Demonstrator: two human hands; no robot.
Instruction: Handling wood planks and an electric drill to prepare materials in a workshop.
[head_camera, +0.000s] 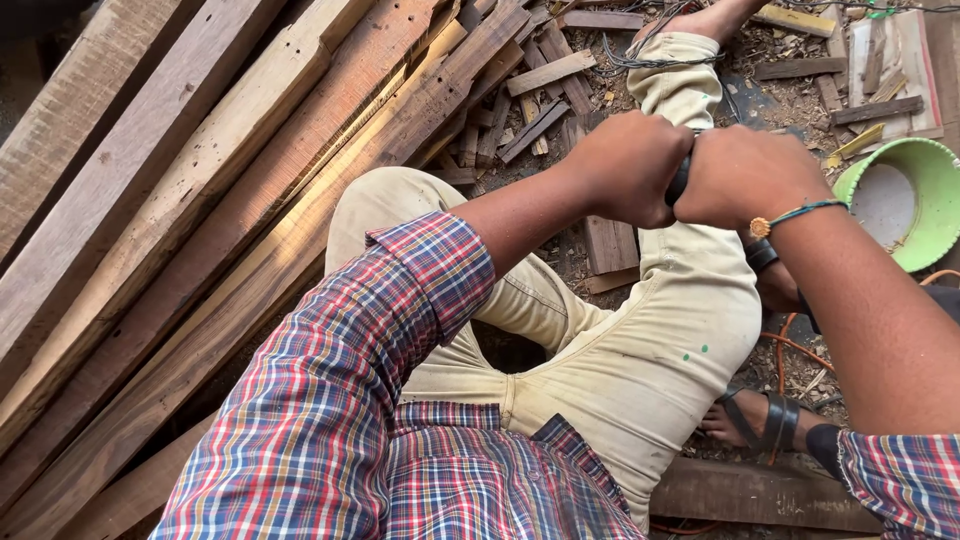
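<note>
Dark handle (679, 181), that is all I can make out of the thing my hands hold: a short black piece shows in the gap between the two fists, and the rest is hidden inside them, so I cannot tell what kind of tool it is. My left hand (628, 168) is closed tight around it from the left, knuckles up, and my right hand (742, 177) is clenched on it from the right, the two fists touching. Both sit above my bent knees, in the middle of the view.

On my right wrist I see a thin thread bracelet (800, 214) with a small bead. My sleeves are a red, blue and white checked shirt (330, 420), and my legs are in pale cream trousers (650, 340) with a few small green spots on the thigh. A foot in a dark sandal (752, 420) rests on the floor at the near right.

To the left, long rough wooden planks (190, 190) lie stacked slantwise, running from near left to far right. Beyond my knees, short wood offcuts (545, 85) and shavings cover the floor. At the far right stands a green plastic bowl (925, 195), and an orange cable (790, 345) curls beside my right leg.
</note>
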